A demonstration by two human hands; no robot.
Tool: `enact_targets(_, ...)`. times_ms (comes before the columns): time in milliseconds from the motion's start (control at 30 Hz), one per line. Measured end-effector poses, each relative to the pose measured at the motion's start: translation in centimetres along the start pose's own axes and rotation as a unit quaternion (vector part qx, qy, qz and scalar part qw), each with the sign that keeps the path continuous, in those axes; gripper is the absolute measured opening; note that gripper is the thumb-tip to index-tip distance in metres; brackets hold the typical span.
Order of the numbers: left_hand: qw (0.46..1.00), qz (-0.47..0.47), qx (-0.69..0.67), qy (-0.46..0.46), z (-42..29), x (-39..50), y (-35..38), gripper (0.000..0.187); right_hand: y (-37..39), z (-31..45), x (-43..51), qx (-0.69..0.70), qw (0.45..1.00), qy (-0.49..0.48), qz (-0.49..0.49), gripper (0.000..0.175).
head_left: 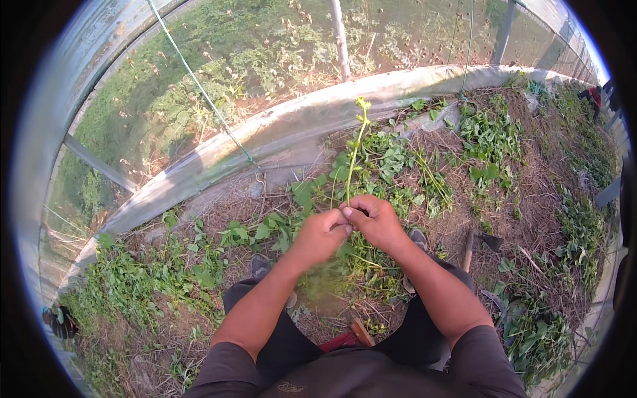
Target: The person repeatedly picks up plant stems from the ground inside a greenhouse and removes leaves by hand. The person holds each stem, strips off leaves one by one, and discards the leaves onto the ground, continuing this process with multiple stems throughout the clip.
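Observation:
Both hands meet in front of me, over the ground between my knees. A long pale-green plant shoot (353, 164) rises upright from them, with small yellow-green leaf buds at its tip. My right hand (378, 221) pinches its lower end between thumb and fingers. My left hand (322, 234) touches the right at the fingertips, its fingers closed around the same spot; whether it grips the shoot itself is hidden. A thinner stem stands just left of the shoot. Below and beyond the hands lies a heap of leafy vines (393, 154).
A short-handled hoe (469, 251) lies right of my foot. Under me is a low seat with red and wooden parts (366, 332). A clear plastic greenhouse wall (278, 129) curves ahead, with a green cord (199, 84). Another person (594, 97) is far right. Cut vines (164, 268) cover the left ground.

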State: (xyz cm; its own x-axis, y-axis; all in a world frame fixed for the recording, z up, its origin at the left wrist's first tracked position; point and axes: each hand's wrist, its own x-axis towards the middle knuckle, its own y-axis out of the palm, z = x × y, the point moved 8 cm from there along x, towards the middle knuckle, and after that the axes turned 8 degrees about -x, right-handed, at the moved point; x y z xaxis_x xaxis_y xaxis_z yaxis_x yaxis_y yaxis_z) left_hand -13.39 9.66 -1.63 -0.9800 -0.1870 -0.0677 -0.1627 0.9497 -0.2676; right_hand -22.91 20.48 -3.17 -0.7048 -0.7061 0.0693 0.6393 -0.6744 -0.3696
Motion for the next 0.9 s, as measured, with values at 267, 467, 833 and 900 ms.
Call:
enact_targets(267, 0.973, 0.003, 0.190, 0.134, -2.5, -0.5, 1.0, 0.021, -0.3, 0.8, -0.3, 0.005, 0.997, 0.073, 0.026, 0.016)
enact_targets(467, 0.987, -0.003, 0.077, 0.139, -3.0, -0.1, 0.7, 0.010, -0.7, 1.3, 0.1, -0.057, 0.997, 0.042, 0.005, 0.018)
enact_targets(833, 1.000, 0.025, -0.004, -0.012, -0.1, -0.1, 0.4, 0.010, 0.5, 2.4, -0.5, -0.152, 0.987, -0.028, -0.031, 0.013)
enact_targets(900, 0.999, 0.026, -0.024, -0.023, -0.1, -0.1, 0.4, 0.008, 0.4, 2.5, -0.6, -0.153, 0.987, -0.027, -0.039, 0.015)
